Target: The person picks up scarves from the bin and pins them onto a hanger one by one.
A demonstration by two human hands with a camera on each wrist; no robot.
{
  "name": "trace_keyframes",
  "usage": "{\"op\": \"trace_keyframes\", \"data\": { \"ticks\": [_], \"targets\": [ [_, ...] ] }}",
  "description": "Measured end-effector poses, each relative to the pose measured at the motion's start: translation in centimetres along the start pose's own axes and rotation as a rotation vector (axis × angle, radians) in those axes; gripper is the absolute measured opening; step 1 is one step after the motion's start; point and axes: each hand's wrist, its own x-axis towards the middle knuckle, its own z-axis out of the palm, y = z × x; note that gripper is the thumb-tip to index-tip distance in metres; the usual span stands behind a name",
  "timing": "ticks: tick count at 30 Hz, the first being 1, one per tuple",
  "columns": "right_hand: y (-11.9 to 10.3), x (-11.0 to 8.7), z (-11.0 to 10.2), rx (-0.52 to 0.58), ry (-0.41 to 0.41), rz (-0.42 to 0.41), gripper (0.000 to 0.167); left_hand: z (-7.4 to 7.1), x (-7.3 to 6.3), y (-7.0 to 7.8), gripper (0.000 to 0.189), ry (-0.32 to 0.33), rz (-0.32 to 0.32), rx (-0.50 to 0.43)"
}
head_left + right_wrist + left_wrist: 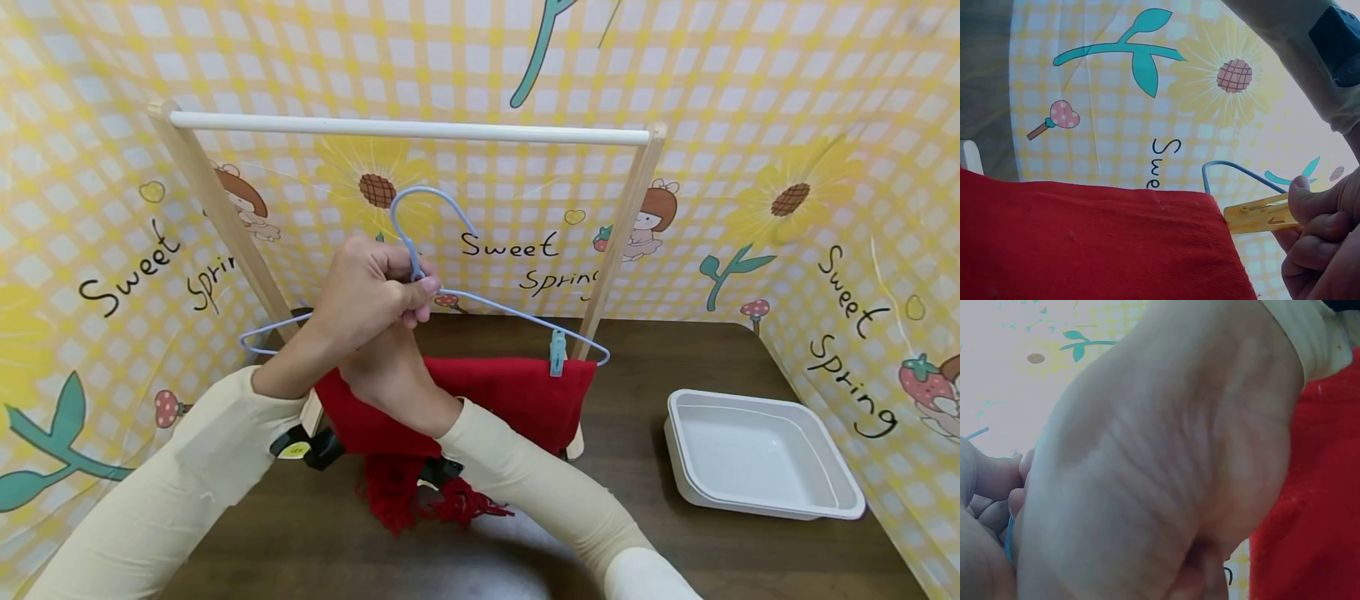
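My left hand (363, 292) grips the neck of a light-blue clothes hanger (517, 312), its hook upright. A red fringed scarf (510, 400) hangs folded over the hanger's lower bar. Near the scarf's right end sits a light-blue clothespin (557, 353). Crossing under my left wrist, my right hand (390, 375) reaches to the hanger's left side, its fingers hidden in the head view. In the right wrist view, that hand pinches a yellow clothespin (1257, 215) at the scarf's edge; whether the pin bites the cloth I cannot tell. A hand and wrist fill most of the left wrist view.
Behind the hanger stands a wooden rack with a white crossbar (412, 127). A white plastic tub (765, 450) is on the dark table (637, 550) at the right. Yellow checked cloth (480, 50) walls the back and both sides.
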Motion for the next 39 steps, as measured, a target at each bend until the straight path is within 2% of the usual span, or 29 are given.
{"op": "trace_keyframes", "data": {
  "ticks": [6, 9, 12, 17, 20, 24, 27, 32, 36, 39],
  "targets": [
    [0.0, 0.0, 0.0, 0.050, -0.022, -0.006, 0.033, 0.0, 0.0, -0.2, 0.029, 0.005, 0.002, 0.002],
    [-0.1, 0.2, 0.0, -0.002, -0.035, 0.000, 0.034, 0.0, 0.1, -0.3, 0.030, 0.006, 0.003, 0.000],
    [-0.2, 0.3, 0.1, 0.009, -0.042, 0.028, 0.035, 0.1, 0.0, -0.3, 0.029, 0.007, 0.001, -0.004],
    [-0.3, 0.5, 0.3, -0.049, -0.066, 0.045, 0.035, 0.0, -0.1, -0.4, 0.030, 0.008, 0.003, -0.013],
    [-0.4, 0.5, 0.4, -0.035, -0.056, 0.048, 0.035, 0.0, -0.2, -0.4, 0.031, 0.009, -0.001, -0.007],
    [-0.4, 0.5, 0.5, -0.068, -0.027, 0.043, 0.035, 0.1, -0.2, -0.3, 0.032, 0.007, -0.008, 0.011],
    [-0.5, 0.4, 0.6, -0.158, -0.021, 0.029, 0.034, 0.0, -0.3, -0.2, 0.032, 0.006, -0.013, 0.013],
    [-0.6, 0.4, 0.9, -0.243, -0.010, -0.004, 0.037, 0.0, -0.5, -0.2, 0.032, -0.001, -0.027, 0.001],
    [-0.5, 0.4, 1.2, -0.241, -0.020, -0.006, 0.040, -0.1, -0.6, -0.3, 0.032, -0.005, -0.038, 0.006],
    [-0.2, 0.4, 1.7, -0.162, -0.032, 0.036, 0.038, -0.1, -0.6, -0.3, 0.033, -0.006, -0.041, 0.016]
  ]
}}
